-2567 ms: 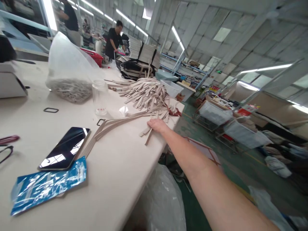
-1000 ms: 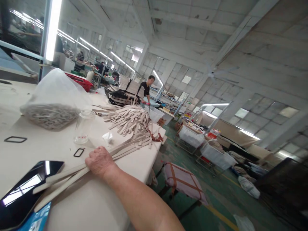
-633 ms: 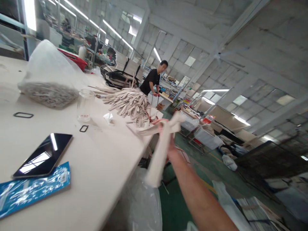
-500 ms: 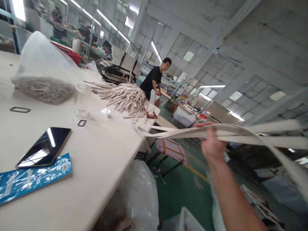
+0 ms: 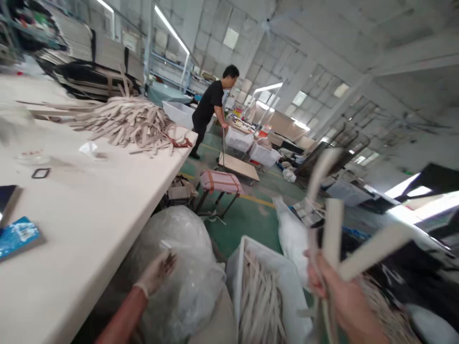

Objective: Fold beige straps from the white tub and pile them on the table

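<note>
My right hand [image 5: 328, 277], blurred, is closed round several pale beige strips [image 5: 333, 234] at the lower right, their ends sticking up and out to the sides. Below the table's edge, my left hand [image 5: 158, 272] wears a light glove with dark fingertips and is in front of a clear plastic bag [image 5: 182, 239]; its fingers are curled and what they may hold is too small to tell. Between the hands stands a white bin [image 5: 240, 282] with many similar strips [image 5: 261, 301]. A heap of beige strips [image 5: 132, 122] lies on the table's far end.
The white table [image 5: 107, 215] fills the left, bearing a phone [image 5: 7, 198], a blue packet [image 5: 19, 236] and a black ring [image 5: 41, 173]. A pink-topped stool [image 5: 220, 181] stands beyond the bag. Farther off, a person in black [image 5: 210, 107] holds a cart [image 5: 238, 167].
The view has turned right. My right hand has lowered with the strips, which no longer stretch across to the table. My left hand has come into clear view.
</note>
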The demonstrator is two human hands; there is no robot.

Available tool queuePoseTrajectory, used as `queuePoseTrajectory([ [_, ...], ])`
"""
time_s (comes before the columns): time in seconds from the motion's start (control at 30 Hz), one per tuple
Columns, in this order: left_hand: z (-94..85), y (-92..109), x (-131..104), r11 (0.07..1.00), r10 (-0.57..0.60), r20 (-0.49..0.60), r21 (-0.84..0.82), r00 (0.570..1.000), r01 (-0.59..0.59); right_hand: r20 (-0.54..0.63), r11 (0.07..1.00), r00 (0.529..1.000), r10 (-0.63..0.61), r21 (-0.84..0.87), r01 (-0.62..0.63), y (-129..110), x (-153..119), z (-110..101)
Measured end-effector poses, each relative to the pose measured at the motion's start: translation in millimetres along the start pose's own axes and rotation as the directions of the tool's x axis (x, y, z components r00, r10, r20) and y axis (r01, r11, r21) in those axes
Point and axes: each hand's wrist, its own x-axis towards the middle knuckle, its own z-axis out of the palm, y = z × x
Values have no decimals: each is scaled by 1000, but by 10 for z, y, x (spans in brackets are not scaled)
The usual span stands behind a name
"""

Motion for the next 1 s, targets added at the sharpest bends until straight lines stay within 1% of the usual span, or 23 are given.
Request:
queuePoseTrajectory([
  [0.03, 84, 41, -129, 1000, -12, -3, -21, 1000, 11, 78, 994, 991, 105, -10, -105, 234, -186, 143],
  [0.1, 249, 87, -397, 997, -44, -14, -57, 999, 43, 234, 968, 941, 243, -1, -250, 659, -533, 391],
  [0.17, 393, 90, -629, 996, -62, 24, -66, 998, 64, 359, 954, 887, 292, -43, -297, 968, -832, 557],
  [0.23, 500, 56, -797, 997, -62, 42, -42, 997, 64, 471, 952, 828, 304, -109, -287, 1132, -1061, 643],
  [0.3, 561, 1, -902, 1000, -23, 50, -15, 998, 24, 567, 962, 777, 273, -140, -236, 1176, -1214, 664],
  [0.37, 583, -57, -957, 1000, 23, 51, 16, 998, -24, 619, 978, 757, 209, -121, -171, 1156, -1314, 634],
  [0.43, 584, -99, -980, 998, 48, 50, 46, 998, -50, 616, 986, 770, 166, -106, -128, 1127, -1390, 564],
  [0.57, 596, -124, -999, 996, 50, 15, 67, 999, -51, 592, 986, 789, 165, -100, -132, 1162, -1528, 365],
  [0.63, 621, -124, -1018, 997, 29, -27, 77, 999, -27, 565, 990, 813, 143, -81, -118, 1218, -1590, 275],
  [0.7, 650, -133, -1046, 995, -18, -57, 93, 998, 23, 530, 991, 837, 137, -68, -119, 1273, -1644, 217],
  [0.77, 670, -150, -1079, 992, -72, -63, 95, 995, 78, 508, 987, 847, 158, -61, -147, 1316, -1686, 194],
  [0.87, 667, -169, -1118, 986, -141, -70, 79, 987, 147, 501, 983, 847, 180, -51, -178, 1366, -1719, 199],
  [0.93, 647, -164, -1131, 984, -156, -55, 74, 986, 160, 500, 981, 846, 183, -42, -187, 1397, -1727, 202],
  [1.0, 624, -149, -1138, 987, -144, -11, 64, 989, 145, 493, 980, 849, 187, -34, -195, 1422, -1731, 192],
])
